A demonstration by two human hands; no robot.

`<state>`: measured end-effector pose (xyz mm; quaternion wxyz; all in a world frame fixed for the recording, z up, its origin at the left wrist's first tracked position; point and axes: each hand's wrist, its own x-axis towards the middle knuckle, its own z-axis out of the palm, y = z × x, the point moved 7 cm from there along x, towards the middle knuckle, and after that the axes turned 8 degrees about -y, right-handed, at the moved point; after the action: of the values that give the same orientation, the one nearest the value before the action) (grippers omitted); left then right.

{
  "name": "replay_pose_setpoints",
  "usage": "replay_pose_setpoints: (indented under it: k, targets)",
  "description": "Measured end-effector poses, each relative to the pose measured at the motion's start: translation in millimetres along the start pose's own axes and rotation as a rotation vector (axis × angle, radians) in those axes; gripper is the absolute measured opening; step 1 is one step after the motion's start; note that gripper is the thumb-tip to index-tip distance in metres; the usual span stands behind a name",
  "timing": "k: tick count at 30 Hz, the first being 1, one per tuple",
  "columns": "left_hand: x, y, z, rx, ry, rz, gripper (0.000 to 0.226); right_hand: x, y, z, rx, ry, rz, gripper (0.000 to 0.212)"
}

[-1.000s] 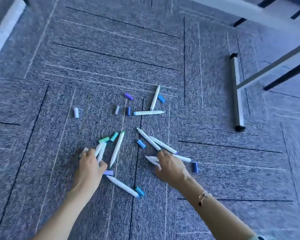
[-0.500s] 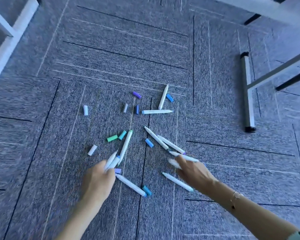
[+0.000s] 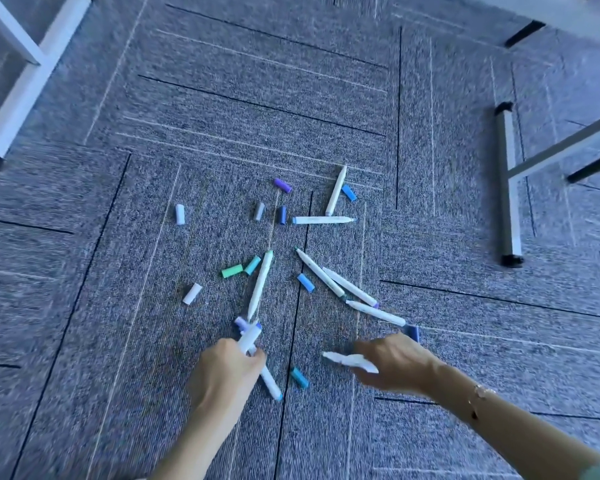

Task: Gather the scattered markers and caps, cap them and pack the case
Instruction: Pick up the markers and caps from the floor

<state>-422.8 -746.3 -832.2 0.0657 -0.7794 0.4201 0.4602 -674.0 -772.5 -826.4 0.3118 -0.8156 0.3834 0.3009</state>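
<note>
White markers (image 3: 248,341) are gripped in the left hand (image 3: 227,372); more blurry ones (image 3: 349,360) clutched by the right hand (image 3: 394,363), at 3 o'clock.

Smooth plastic markers (image 3: 328,277) (matt white barrels) lie on rough woven carpet (image 3: 257,98).

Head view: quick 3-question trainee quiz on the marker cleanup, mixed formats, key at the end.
1. True or false: the left hand grips markers.
2. Which cap lies nearest the purple cap? A) grey cap B) teal cap C) green cap
3. Fill in: the markers lie on grey ____.

Key
1. True; white barrels stick out of its fist.
2. A.
3. Carpet.

The right hand also holds blurred white markers. No case is in view.
</note>
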Motion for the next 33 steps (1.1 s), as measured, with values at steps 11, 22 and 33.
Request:
replay_pose_setpoints:
  k: [11,22,33]
  targets:
    - [-3,18,-15,-0.136,0.056,0.152,0.028,5,2,-54,0.228,0.439,0.053,0.029]
    - [25,19,-99,-0.14,0.247,0.198,0.042,-1,30,-51,-0.147,0.422,0.019,0.037]
    - [39,59,-74,-0.132,0.268,0.316,0.042,30,44,-62,0.139,0.496,0.139,0.037]
